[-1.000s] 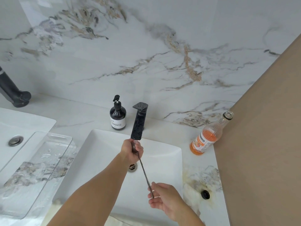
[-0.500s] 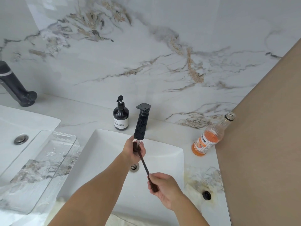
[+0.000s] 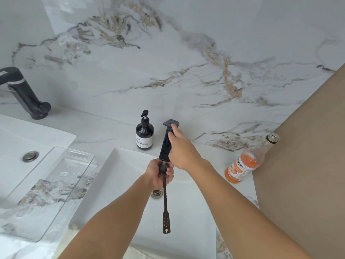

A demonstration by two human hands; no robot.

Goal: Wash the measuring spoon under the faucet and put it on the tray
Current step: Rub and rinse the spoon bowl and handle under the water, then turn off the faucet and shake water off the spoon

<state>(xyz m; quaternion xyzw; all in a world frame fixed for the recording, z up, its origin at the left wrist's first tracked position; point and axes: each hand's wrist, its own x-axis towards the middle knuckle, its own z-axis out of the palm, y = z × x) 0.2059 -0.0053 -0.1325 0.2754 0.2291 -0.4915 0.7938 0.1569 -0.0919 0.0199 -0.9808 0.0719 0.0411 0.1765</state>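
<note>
Left hand (image 3: 161, 172), fist closed around the bowl end of the spoon (image 3: 165, 204), holds it under the faucet (image 3: 166, 144) spout, handle hanging over the sink (image 3: 194, 212). Right hand (image 3: 182, 149), arm extended, fingers curled on the faucet lever. Tray (image 3: 56, 186) lies left.

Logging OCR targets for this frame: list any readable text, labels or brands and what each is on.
"...quick": partial brand word, running up the label of the orange drink bottle; its first letters curve out of sight.
Smaller print on that same label: too small to read.
White label on the dark pump bottle: lines of print, too blurred to read.
Small tag on the black faucet at far left: unreadable.
Nothing else bears text.
</note>
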